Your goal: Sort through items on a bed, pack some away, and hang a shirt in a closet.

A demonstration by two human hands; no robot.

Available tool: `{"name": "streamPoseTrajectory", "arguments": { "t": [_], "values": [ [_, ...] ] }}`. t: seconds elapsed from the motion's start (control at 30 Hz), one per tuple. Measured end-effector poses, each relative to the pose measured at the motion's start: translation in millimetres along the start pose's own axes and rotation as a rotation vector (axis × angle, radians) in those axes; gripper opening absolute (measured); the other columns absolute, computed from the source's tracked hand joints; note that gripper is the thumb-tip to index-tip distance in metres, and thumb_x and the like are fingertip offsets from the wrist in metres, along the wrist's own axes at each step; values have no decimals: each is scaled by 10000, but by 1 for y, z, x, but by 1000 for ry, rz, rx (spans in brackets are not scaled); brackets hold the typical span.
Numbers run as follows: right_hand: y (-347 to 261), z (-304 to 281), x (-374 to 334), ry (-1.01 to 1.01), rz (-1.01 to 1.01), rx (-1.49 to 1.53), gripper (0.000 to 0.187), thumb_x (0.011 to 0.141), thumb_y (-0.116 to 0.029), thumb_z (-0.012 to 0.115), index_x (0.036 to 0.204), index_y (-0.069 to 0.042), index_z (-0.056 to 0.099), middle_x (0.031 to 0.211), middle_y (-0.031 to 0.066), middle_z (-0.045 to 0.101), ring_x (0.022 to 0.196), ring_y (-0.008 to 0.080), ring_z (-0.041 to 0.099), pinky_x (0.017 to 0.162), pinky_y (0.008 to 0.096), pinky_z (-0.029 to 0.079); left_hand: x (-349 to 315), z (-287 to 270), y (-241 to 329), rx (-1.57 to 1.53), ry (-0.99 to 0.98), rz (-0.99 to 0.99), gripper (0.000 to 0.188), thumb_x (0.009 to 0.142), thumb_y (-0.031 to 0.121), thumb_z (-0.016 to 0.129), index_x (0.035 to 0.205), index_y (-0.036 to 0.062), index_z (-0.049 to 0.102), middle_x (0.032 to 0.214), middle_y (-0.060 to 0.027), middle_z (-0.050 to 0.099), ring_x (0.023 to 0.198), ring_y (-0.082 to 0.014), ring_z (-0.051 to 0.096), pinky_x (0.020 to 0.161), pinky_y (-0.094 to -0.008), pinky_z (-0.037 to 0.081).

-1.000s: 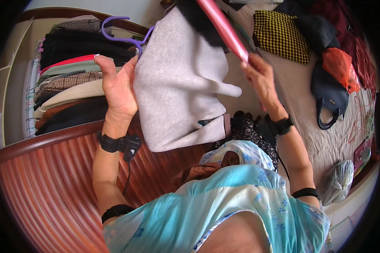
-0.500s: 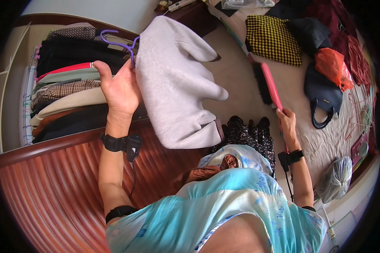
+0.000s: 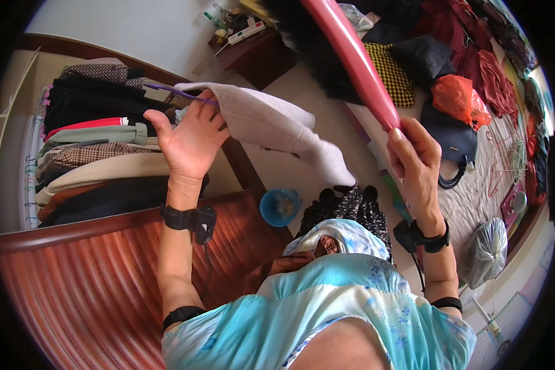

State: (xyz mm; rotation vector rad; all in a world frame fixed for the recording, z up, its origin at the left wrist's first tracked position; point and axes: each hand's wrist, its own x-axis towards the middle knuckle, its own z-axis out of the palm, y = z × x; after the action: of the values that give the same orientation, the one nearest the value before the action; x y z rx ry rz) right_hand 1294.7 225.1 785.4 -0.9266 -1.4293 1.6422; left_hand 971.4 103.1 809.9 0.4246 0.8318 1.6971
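Note:
My left hand [image 3: 194, 143] is raised, palm up and thumb out to the side. It bears a purple clothes hanger [image 3: 177, 92] at its fingers, which the cloth partly hides. From the hanger a light grey garment [image 3: 265, 117] with a dark cuff swings out to the right, edge-on. My right hand [image 3: 415, 154] is closed round the lower end of a pink clothes brush [image 3: 357, 58]. The brush is held up close to view, its black bristles [image 3: 317, 52] facing left, apart from the garment.
Clothes hang in a wardrobe [image 3: 98, 132] at left, above a ribbed reddish-brown wooden surface [image 3: 105, 277]. A blue basin [image 3: 280, 207] stands on the floor. At right, a bed [image 3: 459, 213] carries a dark handbag [image 3: 453, 142], an orange-red bag [image 3: 459, 98] and loose hangers [image 3: 502, 157].
My right hand has lifted the brush up and nearer to view. The garment has turned from broadside to edge-on, and the blue basin has come into sight.

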Motion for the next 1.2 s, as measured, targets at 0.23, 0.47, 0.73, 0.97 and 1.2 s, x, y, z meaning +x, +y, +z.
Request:
{"name": "streamPoseTrajectory", "arguments": {
  "t": [0.23, 0.47, 0.73, 0.97, 1.2],
  "values": [
    [68, 19, 1, -104, -312, -326, 177, 876, -135, 617, 980, -10, 547, 674, 117, 508, 603, 164, 490, 569, 284, 410, 19, 32, 8, -66, -208, 107, 1185, 594, 791, 598, 1388, -6, 225, 1405, -132, 359, 1306, -337, 299, 1067, -573, 221],
    [220, -97, -87, 221, 451, -890, 314, 828, -304, 628, 841, 9, 608, 738, 193, 610, 699, 344, 587, 647, 420, 444, 28, 37, 19, -63, -245, 200, 1166, 606, 773, 595, 1387, -30, 272, 1438, -116, 359, 1363, -320, 236, 1082, -639, 100],
    [43, 3, -27, 112, -132, -190, 190, 861, -155, 617, 910, 12, 542, 622, 30, 410, 582, 90, 368, 514, 277, 333, 34, 21, 9, -78, -188, 214, 1084, 635, 809, 525, 1345, 4, 368, 1426, -105, 377, 1374, -324, 217, 1104, -551, 124],
    [87, 22, 27, 256, -185, -226, 166, 886, -171, 611, 882, -11, 570, 651, -50, 484, 573, 92, 412, 507, 264, 356, 29, 18, 15, -107, -219, 230, 1091, 655, 811, 506, 1378, 16, 318, 1463, -85, 329, 1403, -292, 157, 1109, -551, 34],
    [46, 15, 2, 391, -87, -192, 171, 880, -186, 634, 880, -22, 584, 646, -42, 490, 573, 53, 401, 500, 215, 322, 27, -8, 5, -67, -195, 226, 1105, 663, 784, 529, 1401, 3, 269, 1473, -104, 305, 1404, -292, 151, 1113, -553, 59]
  ]
}}
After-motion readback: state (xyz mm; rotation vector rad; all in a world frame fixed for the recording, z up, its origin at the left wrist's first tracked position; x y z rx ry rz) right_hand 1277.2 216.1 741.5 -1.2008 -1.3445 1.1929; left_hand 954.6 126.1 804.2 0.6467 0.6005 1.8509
